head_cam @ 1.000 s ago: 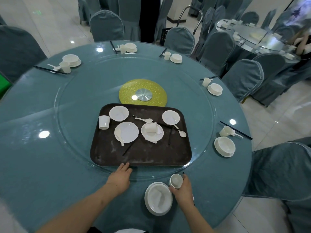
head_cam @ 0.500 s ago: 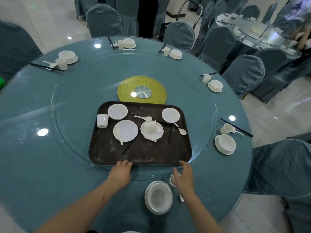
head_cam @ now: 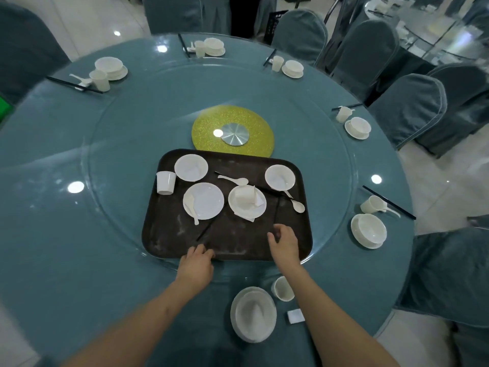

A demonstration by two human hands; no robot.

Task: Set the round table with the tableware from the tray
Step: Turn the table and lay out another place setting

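Observation:
A dark brown tray (head_cam: pixel 238 242) lies on the glass turntable of the round teal table (head_cam: pixel 53 247). It carries white plates (head_cam: pixel 203 200), bowls (head_cam: pixel 280 177), a cup (head_cam: pixel 165 182), spoons (head_cam: pixel 234 179) and black chopsticks (head_cam: pixel 276 213). My left hand (head_cam: pixel 197 263) rests on the tray's near rim. My right hand (head_cam: pixel 284 243) hovers over the tray's near right part, fingers spread and empty, close to the chopsticks. On the table edge in front of me stand a white bowl on a plate (head_cam: pixel 253 313), a cup (head_cam: pixel 283 288) and a small white rest (head_cam: pixel 295 316).
Several finished place settings ring the table: far left (head_cam: pixel 109 68), far middle (head_cam: pixel 213 46), far right (head_cam: pixel 292 68), right (head_cam: pixel 357 127) and near right (head_cam: pixel 368 230). A gold disc (head_cam: pixel 232 131) marks the turntable's centre. Blue-covered chairs (head_cam: pixel 412 109) surround the table.
My right hand let go of the cup at the near place setting and moved up over the tray. My left hand stayed on the tray's near rim.

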